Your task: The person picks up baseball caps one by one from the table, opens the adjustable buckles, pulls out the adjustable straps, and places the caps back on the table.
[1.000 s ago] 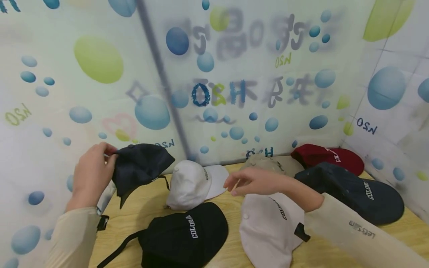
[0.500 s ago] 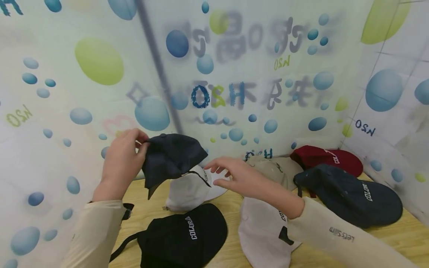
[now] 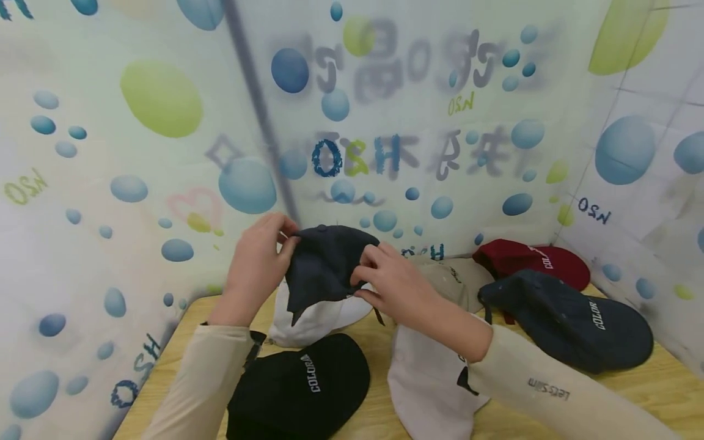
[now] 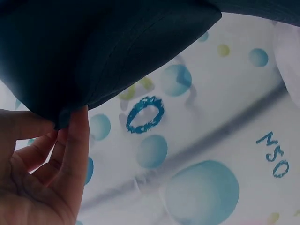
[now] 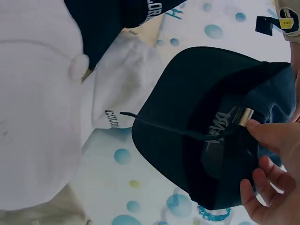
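A dark navy cap is held up above the table, in front of the wall. My left hand pinches its left edge between thumb and fingers; the left wrist view shows the fingertips on a corner of the fabric. At the other side my right hand grips the back of the cap. In the right wrist view the thumb lies by a metal buckle, and a thin strap hangs loose across the dark opening. White lettering shows inside the cap.
On the wooden table lie a black cap, a white cap and a pale pink cap. Farther right are a beige cap, a dark red cap and another navy cap. A bubble-patterned wall covering stands behind.
My left hand has carried the navy cap rightward, in front of the white cap. My right hand has moved to it and now grips its right side, its fingers curled from a looser pose.
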A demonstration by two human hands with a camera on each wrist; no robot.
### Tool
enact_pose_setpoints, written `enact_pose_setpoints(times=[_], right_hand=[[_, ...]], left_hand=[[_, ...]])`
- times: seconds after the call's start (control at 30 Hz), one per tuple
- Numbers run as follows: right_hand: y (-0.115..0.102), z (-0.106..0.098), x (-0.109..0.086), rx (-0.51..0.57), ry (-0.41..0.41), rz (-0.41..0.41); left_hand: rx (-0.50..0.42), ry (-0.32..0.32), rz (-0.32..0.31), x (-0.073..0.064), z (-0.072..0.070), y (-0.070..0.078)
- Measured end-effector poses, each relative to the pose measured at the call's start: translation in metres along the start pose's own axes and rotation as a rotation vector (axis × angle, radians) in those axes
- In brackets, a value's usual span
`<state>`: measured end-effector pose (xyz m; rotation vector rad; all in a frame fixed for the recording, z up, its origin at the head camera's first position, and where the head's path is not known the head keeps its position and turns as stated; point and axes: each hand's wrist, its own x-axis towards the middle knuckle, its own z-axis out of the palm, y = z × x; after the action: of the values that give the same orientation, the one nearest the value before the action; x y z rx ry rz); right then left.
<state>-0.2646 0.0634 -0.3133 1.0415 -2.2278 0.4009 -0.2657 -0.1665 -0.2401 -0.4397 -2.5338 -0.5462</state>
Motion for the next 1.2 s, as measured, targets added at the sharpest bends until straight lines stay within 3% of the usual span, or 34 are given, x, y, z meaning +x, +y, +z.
enact_pose_setpoints(times=[0.13,0.4,0.63,0.77,0.9,0.97,1.1,1.2], right_hand=[[0.008,-0.001,-0.007,0.019,-0.02,0.0],[0.014,-0.007,-0.023,0.087,-0.124,0.129],[0.017,0.0,-0.033,0.185,-0.212,0.213],[0.018,0.001,-0.034,0.262,-0.259,0.271],[0.017,-0.002,-0.031,0.367,-0.314,0.332],[0.017,-0.004,-0.028,0.418,-0.33,0.357],[0.014,-0.007,-0.025,0.475,-0.365,0.412],[0.011,-0.006,-0.025,0.517,-0.378,0.456]], left_hand=[[-0.007,-0.035,-0.007,0.001,0.013,-0.002],[0.006,-0.079,-0.007,-0.003,0.041,-0.011],[0.042,-0.159,-0.019,-0.012,0.063,-0.019],[0.101,-0.14,0.002,-0.019,0.061,-0.013],[0.153,-0.058,0.066,-0.033,0.045,0.014],[0.114,-0.105,0.088,-0.041,0.037,0.031],[-0.015,-0.353,0.065,-0.057,0.036,0.054],[-0.01,-0.408,0.038,-0.063,0.045,0.056]])
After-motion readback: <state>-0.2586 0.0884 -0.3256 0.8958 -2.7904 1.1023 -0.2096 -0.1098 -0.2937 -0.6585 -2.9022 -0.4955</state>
